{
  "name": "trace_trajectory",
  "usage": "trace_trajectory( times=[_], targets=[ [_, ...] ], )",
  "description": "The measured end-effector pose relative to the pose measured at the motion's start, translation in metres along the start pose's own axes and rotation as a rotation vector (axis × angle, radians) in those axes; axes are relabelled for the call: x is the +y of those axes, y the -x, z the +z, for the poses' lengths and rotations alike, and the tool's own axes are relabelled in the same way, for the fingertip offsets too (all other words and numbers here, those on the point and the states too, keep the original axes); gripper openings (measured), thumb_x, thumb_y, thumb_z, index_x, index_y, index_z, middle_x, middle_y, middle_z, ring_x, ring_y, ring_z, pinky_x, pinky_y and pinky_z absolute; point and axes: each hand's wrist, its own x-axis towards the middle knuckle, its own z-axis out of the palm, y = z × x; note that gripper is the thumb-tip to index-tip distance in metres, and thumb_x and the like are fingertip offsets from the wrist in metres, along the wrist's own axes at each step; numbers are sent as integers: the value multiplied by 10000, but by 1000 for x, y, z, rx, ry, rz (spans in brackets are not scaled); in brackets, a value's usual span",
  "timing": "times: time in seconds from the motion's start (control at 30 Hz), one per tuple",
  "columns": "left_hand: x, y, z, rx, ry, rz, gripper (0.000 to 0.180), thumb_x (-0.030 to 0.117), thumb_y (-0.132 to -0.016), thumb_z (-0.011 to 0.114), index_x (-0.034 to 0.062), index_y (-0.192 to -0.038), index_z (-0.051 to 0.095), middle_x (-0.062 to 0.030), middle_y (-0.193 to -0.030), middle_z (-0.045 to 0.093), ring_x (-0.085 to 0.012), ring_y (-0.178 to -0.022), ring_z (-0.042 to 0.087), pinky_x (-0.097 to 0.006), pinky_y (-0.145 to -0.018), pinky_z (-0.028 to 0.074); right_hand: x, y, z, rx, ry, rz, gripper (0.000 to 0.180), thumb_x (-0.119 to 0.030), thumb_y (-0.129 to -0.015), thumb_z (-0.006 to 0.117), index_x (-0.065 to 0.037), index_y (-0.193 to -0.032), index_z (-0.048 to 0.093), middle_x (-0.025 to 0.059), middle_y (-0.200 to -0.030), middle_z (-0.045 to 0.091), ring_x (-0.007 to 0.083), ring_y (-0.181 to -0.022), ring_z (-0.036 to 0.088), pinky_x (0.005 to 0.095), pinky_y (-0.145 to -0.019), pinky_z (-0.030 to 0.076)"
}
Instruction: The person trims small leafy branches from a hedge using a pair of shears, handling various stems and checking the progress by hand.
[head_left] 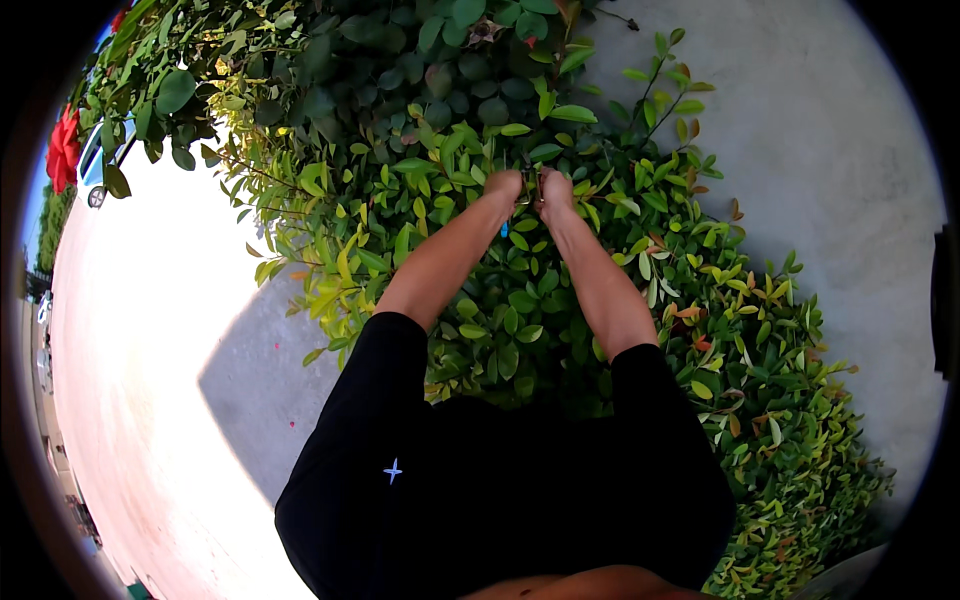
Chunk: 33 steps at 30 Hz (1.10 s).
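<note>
Both my arms reach forward into a leafy green shrub (515,300). My left hand (504,186) is closed among the leaves, around what looks like a slim tool. The tool's blue end (505,229) sticks out below the hand, and a thin pale line shows above it; its exact kind is too small to tell. Close beside it on the right, my right hand (554,192) is also closed, with fingers curled inward. A small shiny bit shows in the gap between the hands. What the right hand grips is hidden.
Darker rose-like foliage (400,75) rises beyond my hands, with a red flower (63,150) at far left. A grey wall (800,150) runs along the right. Sunlit pavement (150,350) lies left, with a parked car (97,180) in the distance. Leafy hedge continues at lower right.
</note>
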Motion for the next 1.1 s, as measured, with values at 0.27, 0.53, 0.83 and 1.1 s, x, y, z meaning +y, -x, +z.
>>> trace_trajectory(
  times=[0.27,0.53,0.83,1.1],
  targets=[
    [13,42,5,-116,43,-38,383,403,-965,462,92,-746,499,-48,-616,450,-174,-511,403,-364,-462,317,5,19,-6,87,-89,-76,166,-155,-895,498,-87,-754,555,32,-627,525,155,-438,432,292,-373,268],
    [-1,134,4,-331,106,46,343,442,-994,422,147,-849,522,21,-661,454,-145,-554,436,-322,-506,361,-59,107,-55,-356,71,122,292,-298,-970,498,-155,-716,517,-45,-552,492,90,-437,405,266,-415,288],
    [-45,211,-40,-431,186,92,345,381,-1001,467,153,-743,437,56,-570,376,-103,-490,382,-276,-445,327,-57,187,-73,-415,120,234,366,-259,-966,531,-158,-641,397,-49,-443,310,76,-366,301,226,-367,238],
    [-53,208,-109,-633,-75,-126,407,351,-979,533,183,-637,388,90,-504,316,-70,-426,335,-262,-401,250,-48,198,-79,-564,338,583,398,-268,-967,534,-177,-615,374,-68,-453,287,59,-368,244,212,-356,197]
  ],
)
